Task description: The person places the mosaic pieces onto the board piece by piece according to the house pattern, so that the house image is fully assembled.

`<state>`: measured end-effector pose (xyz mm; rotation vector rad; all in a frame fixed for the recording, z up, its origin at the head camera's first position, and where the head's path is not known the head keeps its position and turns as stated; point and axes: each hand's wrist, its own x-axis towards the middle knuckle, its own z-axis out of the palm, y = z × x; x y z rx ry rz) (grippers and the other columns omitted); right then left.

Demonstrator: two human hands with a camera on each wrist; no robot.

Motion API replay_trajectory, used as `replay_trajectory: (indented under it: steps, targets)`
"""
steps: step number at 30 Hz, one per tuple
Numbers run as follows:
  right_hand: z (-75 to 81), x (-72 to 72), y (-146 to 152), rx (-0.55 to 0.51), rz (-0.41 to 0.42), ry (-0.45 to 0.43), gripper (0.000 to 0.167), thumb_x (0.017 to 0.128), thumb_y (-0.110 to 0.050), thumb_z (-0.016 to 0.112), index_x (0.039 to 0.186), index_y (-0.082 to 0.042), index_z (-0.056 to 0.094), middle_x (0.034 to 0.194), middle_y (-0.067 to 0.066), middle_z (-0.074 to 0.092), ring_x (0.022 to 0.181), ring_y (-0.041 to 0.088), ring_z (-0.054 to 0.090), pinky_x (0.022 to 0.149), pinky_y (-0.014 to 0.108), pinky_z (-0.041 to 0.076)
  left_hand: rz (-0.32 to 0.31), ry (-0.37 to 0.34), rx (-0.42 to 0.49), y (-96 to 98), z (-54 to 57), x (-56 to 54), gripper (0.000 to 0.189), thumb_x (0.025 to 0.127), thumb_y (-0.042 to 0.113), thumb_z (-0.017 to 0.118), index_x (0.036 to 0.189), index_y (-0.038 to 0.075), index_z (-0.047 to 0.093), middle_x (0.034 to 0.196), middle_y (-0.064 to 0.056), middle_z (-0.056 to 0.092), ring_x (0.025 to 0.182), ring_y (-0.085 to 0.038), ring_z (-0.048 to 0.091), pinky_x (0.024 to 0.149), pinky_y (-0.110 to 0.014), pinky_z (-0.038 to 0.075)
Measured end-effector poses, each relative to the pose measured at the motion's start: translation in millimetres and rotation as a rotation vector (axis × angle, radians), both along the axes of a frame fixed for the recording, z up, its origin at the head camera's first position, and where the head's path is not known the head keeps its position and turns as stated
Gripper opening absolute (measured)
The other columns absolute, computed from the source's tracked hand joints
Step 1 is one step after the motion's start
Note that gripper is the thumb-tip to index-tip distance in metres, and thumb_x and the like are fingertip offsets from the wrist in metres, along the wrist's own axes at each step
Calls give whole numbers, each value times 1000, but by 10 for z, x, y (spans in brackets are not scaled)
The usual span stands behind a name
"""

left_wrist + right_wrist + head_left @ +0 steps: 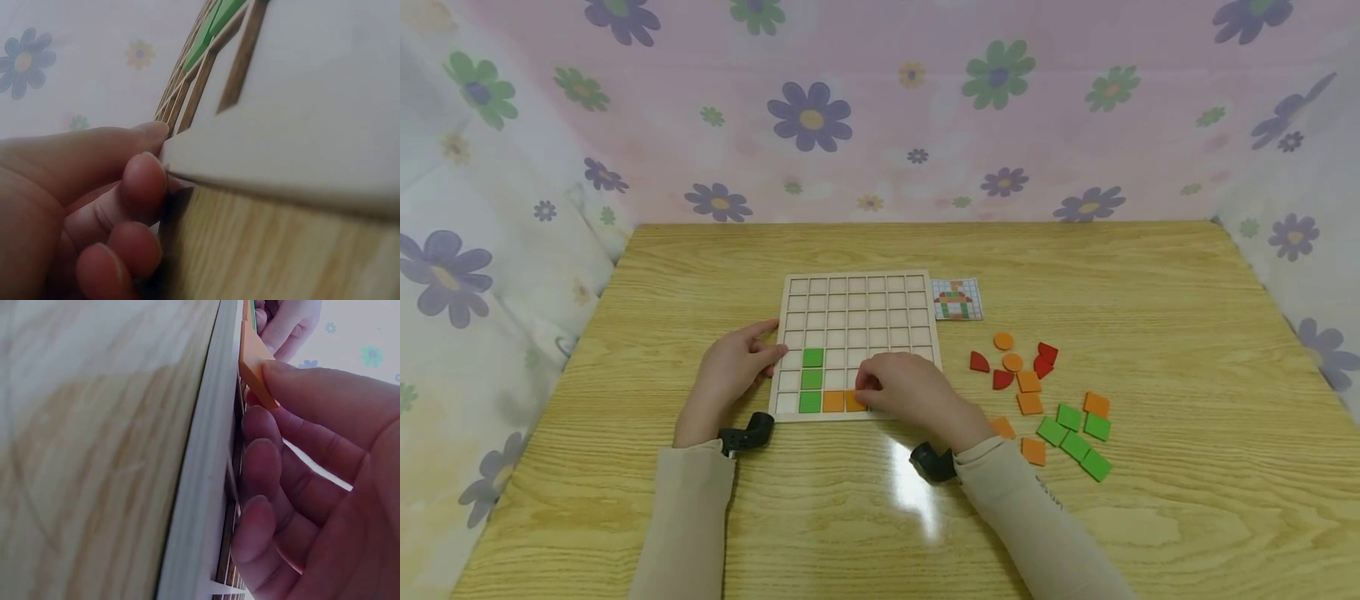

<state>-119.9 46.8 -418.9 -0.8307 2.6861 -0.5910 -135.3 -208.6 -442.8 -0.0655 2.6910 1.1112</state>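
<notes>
A wooden grid board (858,275) lies on the table. My left hand (730,367) grips its left edge, with the thumb over the rim and the other fingers curled beside it. My right hand (906,387) pinches an orange square tile (255,362) between thumb and index finger. This tile stands tilted over the board's bottom row, one edge down in a cell. To its left, another orange tile (833,402) lies flat in that row. A column of green square tiles (812,379) fills cells of the board's second column.
A small pattern card (957,300) lies by the board's upper right corner. Right of the board are scattered orange circles (1003,341), red quarter-circle pieces (979,362), loose orange squares (1033,451) and loose green squares (1075,446). A flowered cloth (880,117) hangs behind the table.
</notes>
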Motion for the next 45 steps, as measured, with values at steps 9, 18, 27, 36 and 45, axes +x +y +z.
replay_trajectory:
  steps: [9, 18, 27, 36, 45]
  targets:
    - [0, 1, 3, 3, 39, 16, 4, 83, -23, 60, 86, -24, 63, 68, -18, 51, 64, 2, 48, 58, 21, 40, -2, 8, -6, 15, -5, 3, 55, 85, 41, 57, 135, 24, 41, 68, -2, 59, 49, -17, 50, 47, -30, 45]
    - [36, -1, 24, -15, 62, -6, 9, 84, -24, 58, 91, -23, 63, 72, -17, 52, 67, 2, 49, 62, 21, 41, -8, 20, -31, -6, -20, 3, 55, 85, 42, 57, 135, 23, 41, 66, -1, 60, 47, -16, 49, 47, -30, 44]
    - [132, 8, 191, -41, 44, -17, 11, 87, -27, 54, 93, -23, 63, 74, -16, 52, 69, 3, 48, 65, 20, 41, -14, 27, -27, 5, -14, 0, 55, 85, 43, 56, 135, 24, 41, 65, 0, 60, 47, -17, 49, 48, -30, 44]
    - [156, 111, 460, -57, -9, -68, 16, 87, -29, 57, 99, -21, 63, 74, -15, 53, 66, 3, 49, 61, 22, 42, -1, -1, -25, -30, -59, 25, 56, 85, 42, 57, 135, 23, 40, 67, -1, 60, 48, -16, 50, 48, -30, 44]
    - [247, 99, 1015, -103, -154, -94, 29, 89, -28, 56, 116, -18, 56, 83, -9, 55, 71, 9, 51, 63, 27, 43, -24, -6, 0, -31, -8, -6, 57, 84, 44, 57, 135, 24, 40, 66, -1, 59, 49, -15, 50, 47, -29, 44]
